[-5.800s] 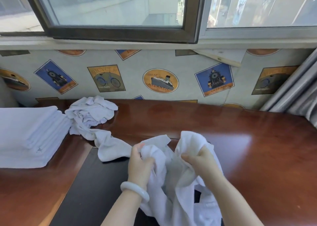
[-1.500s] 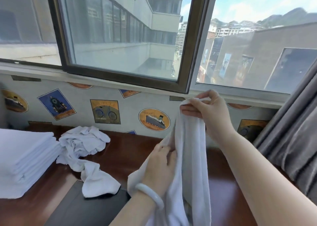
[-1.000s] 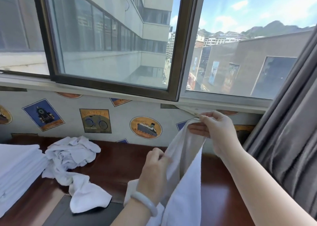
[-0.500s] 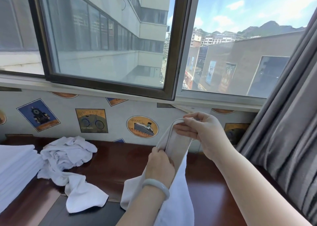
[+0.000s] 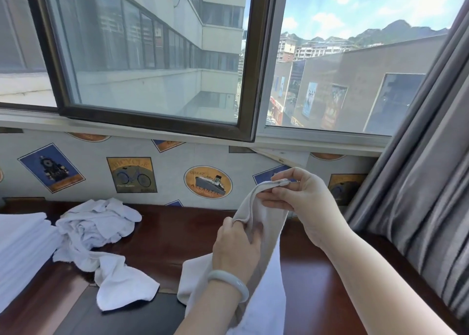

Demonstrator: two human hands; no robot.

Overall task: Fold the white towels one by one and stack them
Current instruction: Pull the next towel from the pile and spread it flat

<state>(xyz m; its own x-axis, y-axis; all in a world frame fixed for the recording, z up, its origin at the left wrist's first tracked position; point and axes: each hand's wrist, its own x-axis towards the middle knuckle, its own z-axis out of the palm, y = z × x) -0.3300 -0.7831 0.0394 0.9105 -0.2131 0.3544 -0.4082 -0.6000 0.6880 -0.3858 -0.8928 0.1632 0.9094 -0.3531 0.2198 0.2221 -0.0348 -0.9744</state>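
A reddish-brown wooden worktop (image 5: pixel 172 235) is stretching below a window. At far eight o'clock a stack of folded white towels (image 5: pixel 22 248) is sitting on it, and just beside the stack, nearer centre, a heap of crumpled white towels (image 5: pixel 99 230) is lying unfolded. Toward five o'clock one white towel (image 5: pixel 266 235) is hanging above the worktop. The right hand (image 5: pixel 302 200) is pinching its top corner. The left hand (image 5: pixel 236 251), lower down, is gripping the same edge with curled fingers (image 5: pixel 250 235). For a neat fold, the left hand should probably be sliding down to the next corner, pulling the edge taut before spreading.
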